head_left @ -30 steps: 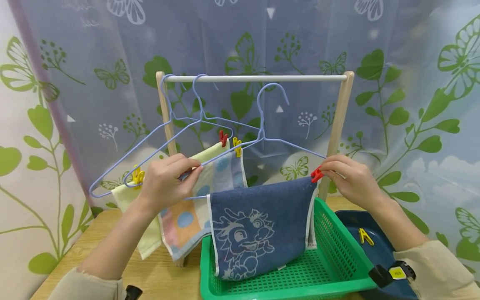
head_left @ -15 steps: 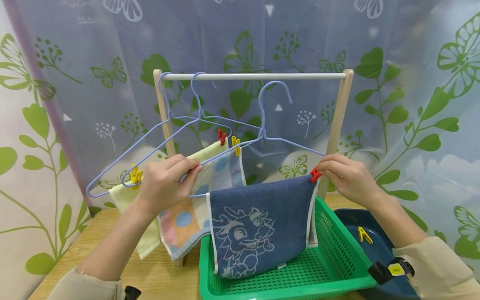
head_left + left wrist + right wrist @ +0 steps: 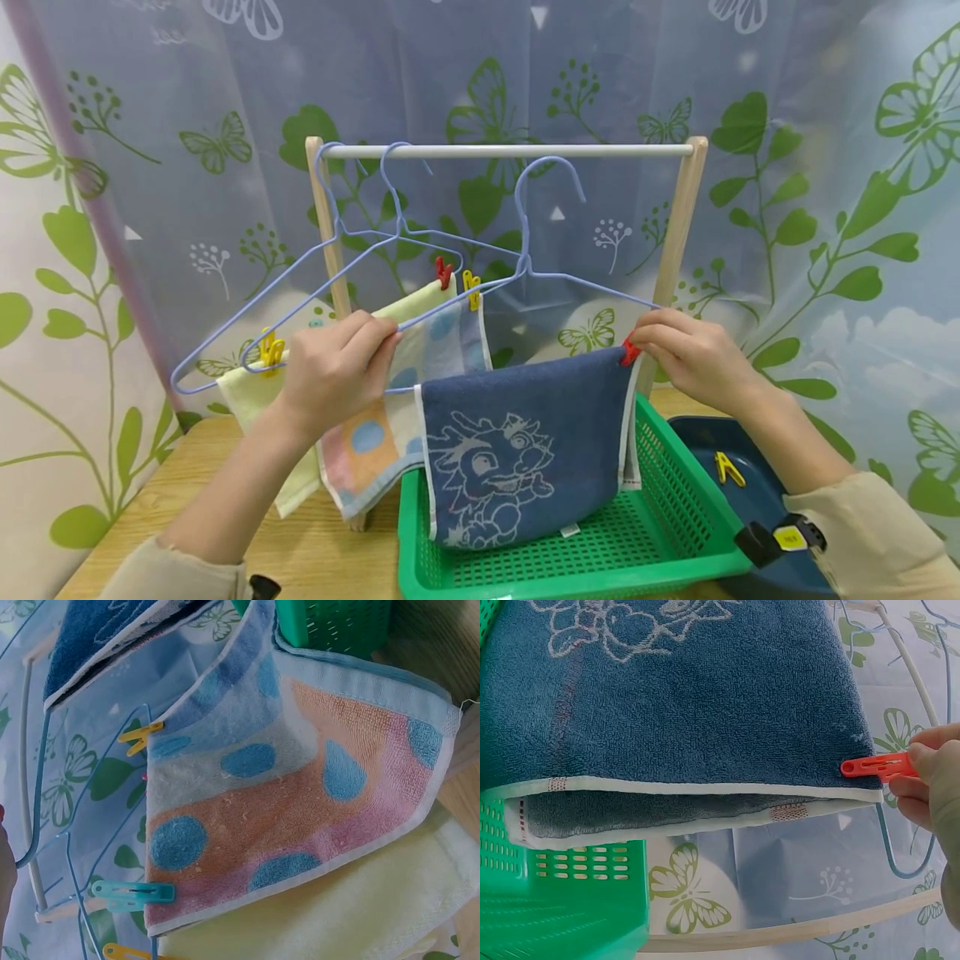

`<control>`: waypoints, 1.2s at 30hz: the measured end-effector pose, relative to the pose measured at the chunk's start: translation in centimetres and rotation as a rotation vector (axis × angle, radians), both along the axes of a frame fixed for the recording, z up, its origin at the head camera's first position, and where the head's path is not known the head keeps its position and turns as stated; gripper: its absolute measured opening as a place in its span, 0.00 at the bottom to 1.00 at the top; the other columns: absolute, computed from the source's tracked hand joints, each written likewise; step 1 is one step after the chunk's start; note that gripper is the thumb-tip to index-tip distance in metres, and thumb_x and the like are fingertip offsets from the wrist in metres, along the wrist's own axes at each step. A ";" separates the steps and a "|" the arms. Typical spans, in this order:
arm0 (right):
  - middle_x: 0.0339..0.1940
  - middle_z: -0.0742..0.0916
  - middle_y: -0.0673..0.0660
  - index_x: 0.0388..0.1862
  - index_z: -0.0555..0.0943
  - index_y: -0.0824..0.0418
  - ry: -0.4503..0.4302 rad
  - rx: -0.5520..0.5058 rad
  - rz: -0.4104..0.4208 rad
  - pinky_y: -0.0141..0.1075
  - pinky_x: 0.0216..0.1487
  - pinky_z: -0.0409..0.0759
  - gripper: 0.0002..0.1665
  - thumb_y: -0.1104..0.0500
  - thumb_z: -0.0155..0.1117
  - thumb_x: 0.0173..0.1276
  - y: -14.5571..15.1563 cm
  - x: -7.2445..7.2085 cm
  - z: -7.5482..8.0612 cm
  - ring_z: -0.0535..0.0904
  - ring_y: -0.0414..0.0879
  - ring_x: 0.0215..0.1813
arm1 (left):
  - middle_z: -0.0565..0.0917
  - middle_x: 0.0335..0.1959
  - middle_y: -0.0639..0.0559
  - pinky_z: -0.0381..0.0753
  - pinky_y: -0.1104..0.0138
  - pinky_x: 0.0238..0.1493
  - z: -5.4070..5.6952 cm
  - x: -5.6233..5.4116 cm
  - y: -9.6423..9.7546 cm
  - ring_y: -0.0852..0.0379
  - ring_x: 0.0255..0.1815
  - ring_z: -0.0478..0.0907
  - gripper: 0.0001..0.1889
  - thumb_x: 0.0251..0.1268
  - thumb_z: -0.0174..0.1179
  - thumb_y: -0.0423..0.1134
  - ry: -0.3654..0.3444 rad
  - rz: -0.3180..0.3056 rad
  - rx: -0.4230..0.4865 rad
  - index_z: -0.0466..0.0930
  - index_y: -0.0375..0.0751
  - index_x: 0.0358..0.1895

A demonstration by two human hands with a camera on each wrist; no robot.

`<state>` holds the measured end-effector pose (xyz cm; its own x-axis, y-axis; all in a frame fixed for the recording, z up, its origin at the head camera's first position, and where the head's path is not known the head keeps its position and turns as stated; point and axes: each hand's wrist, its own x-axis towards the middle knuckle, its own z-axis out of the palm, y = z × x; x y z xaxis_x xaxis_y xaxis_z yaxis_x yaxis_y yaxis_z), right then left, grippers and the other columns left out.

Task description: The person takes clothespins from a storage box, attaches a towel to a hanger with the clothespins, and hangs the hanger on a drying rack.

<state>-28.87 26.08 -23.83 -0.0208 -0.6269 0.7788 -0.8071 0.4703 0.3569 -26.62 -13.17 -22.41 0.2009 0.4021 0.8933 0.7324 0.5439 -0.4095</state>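
Observation:
A blue towel (image 3: 525, 442) with a pale cartoon dragon is draped over the lower bar of a light-blue hanger (image 3: 525, 225). My left hand (image 3: 337, 367) grips the hanger near its left end. At the towel's upper right corner, my right hand (image 3: 686, 350) pinches a red clothespin (image 3: 874, 764), whose nose sits over the towel edge and bar in the right wrist view. The hanger's hook stands in front of the rail, and I cannot tell whether it touches. In the left wrist view only a sliver of my left hand (image 3: 6, 881) shows.
On the rack's white rail (image 3: 487, 151), two hangers carry a yellow towel (image 3: 251, 400) and a dotted towel (image 3: 225, 802), held by clothespins. A green basket (image 3: 697, 500) stands beneath the blue towel. Beside it, a dark blue tray (image 3: 757, 500) contains a yellow clothespin (image 3: 729, 470).
The view has shifted slightly. The hanger and blue towel stay nearly in place, with both hands keeping their holds. The right fingers now cover more of the red clothespin.

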 end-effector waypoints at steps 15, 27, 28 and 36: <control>0.34 0.81 0.58 0.29 0.79 0.63 0.080 0.058 0.019 0.33 0.25 0.76 0.20 0.54 0.45 0.74 0.0 0.1 -0.3 0.78 0.46 0.29 | 0.74 0.15 0.49 0.62 0.68 0.05 0.1 -0.1 -0.3 0.57 0.08 0.66 0.12 0.65 0.49 0.34 -0.038 0.003 -0.035 0.76 0.34 0.25; 0.36 0.83 0.58 0.31 0.80 0.64 0.049 0.081 0.013 0.34 0.28 0.78 0.19 0.55 0.47 0.74 0.4 0.1 -0.5 0.80 0.46 0.32 | 0.75 0.16 0.48 0.63 0.68 0.06 0.0 -0.1 -0.3 0.56 0.09 0.68 0.09 0.61 0.51 0.31 -0.045 0.002 -0.042 0.76 0.34 0.25; 0.36 0.83 0.58 0.32 0.80 0.64 0.037 0.077 0.007 0.34 0.29 0.78 0.20 0.53 0.47 0.74 0.4 0.1 -0.5 0.80 0.46 0.32 | 0.75 0.16 0.48 0.63 0.68 0.06 0.0 -0.1 -0.3 0.56 0.08 0.68 0.09 0.61 0.51 0.32 -0.043 0.001 -0.042 0.76 0.34 0.25; 0.35 0.83 0.59 0.36 0.82 0.67 -0.070 -0.071 0.003 0.27 0.26 0.77 0.24 0.47 0.50 0.71 1.4 0.3 -1.3 0.79 0.44 0.29 | 0.74 0.16 0.48 0.62 0.67 0.05 -0.2 -0.1 -0.3 0.56 0.08 0.68 0.10 0.62 0.50 0.32 -0.039 -0.005 -0.039 0.76 0.33 0.25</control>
